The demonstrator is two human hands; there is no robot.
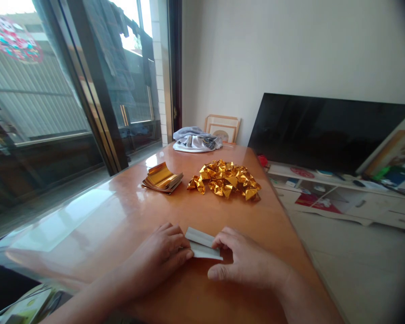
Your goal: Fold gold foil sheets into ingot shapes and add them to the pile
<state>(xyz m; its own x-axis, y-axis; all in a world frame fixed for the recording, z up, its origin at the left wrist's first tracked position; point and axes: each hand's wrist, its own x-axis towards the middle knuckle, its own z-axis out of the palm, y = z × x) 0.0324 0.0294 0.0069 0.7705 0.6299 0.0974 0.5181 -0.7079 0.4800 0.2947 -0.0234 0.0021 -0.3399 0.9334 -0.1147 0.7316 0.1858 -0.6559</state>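
Observation:
A small folded paper sheet, its white side up, lies flat on the glossy brown table near me. My left hand presses its left end with the fingertips. My right hand pins its right end, thumb stretched along the table in front of it. Farther back sits a pile of folded gold foil pieces. Left of that pile is a stack of flat gold foil sheets, the top one curling up.
A bundle of grey and white cloth lies at the table's far end before a picture frame. A dark TV screen leans on a low white cabinet at right. A glass sliding door runs along the left.

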